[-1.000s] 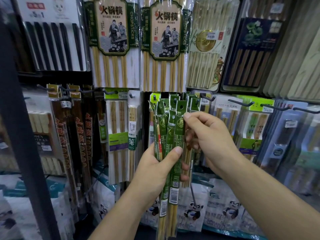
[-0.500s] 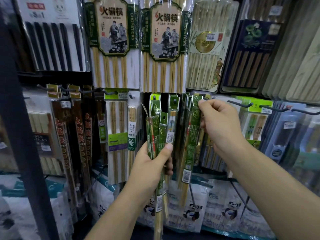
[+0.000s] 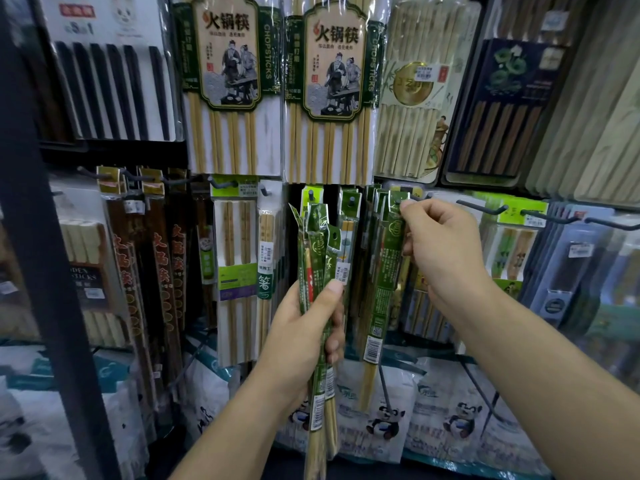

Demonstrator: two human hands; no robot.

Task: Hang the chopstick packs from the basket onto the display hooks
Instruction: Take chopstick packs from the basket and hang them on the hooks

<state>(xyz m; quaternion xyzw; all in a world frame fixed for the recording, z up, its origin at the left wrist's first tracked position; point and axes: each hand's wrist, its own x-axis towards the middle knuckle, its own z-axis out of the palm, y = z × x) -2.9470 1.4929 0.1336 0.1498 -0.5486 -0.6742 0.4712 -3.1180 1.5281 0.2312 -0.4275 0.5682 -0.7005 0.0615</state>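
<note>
Black upright (image 3: 33, 258): it runs down the left edge of your view, beside rows of hanging stock.
Hotpot packs (image 3: 228, 81): two big green-and-tan packs hang side by side in the top row, above your hands.
Panda bags (image 3: 384, 420): white printed bags line the bottom row.
Bundle (image 3: 317, 244): several slim green chopstick packs stand upright at centre. Your left hand (image 3: 304, 337) is wrapped round their middle, thumb across the front.
Single pack (image 3: 382, 296): it hangs slightly tilted just right of the bundle, barcode end low. Your right hand (image 3: 440, 251) pinches its top edge.
Hook (image 3: 398, 202): the single pack's header sits at this dark tip, in front of the hanging green packs. You cannot tell whether the hole is over it.
</note>
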